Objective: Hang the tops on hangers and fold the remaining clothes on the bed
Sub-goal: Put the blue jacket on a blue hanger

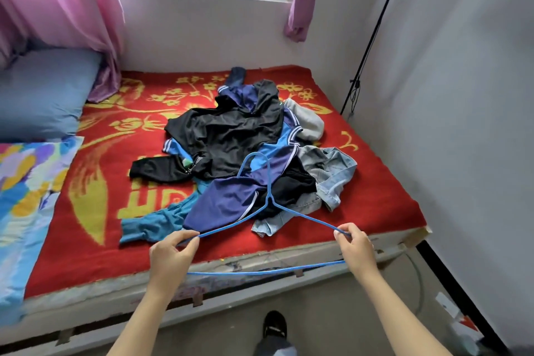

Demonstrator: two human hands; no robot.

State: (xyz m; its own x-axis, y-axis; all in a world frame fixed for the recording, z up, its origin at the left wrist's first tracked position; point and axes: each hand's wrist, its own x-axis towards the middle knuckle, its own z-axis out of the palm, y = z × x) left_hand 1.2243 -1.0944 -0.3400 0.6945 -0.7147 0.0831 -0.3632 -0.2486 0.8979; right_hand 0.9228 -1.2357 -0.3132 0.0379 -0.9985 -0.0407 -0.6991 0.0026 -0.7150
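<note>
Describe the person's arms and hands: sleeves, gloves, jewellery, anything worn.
Both are bare. The left hand and right hand wear no gloves, and no rings show. The left forearm and right forearm carry no sleeve, watch or bracelet up to the bottom edge of the picture.

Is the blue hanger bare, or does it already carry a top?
Bare: the hanger, held at its ends by the left hand and right hand, carries no cloth.

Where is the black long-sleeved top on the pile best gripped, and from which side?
Probably the black long-sleeved top by its free sleeve, from the near left: the sleeve lies flat on the red blanket, clear of the pile.
</note>
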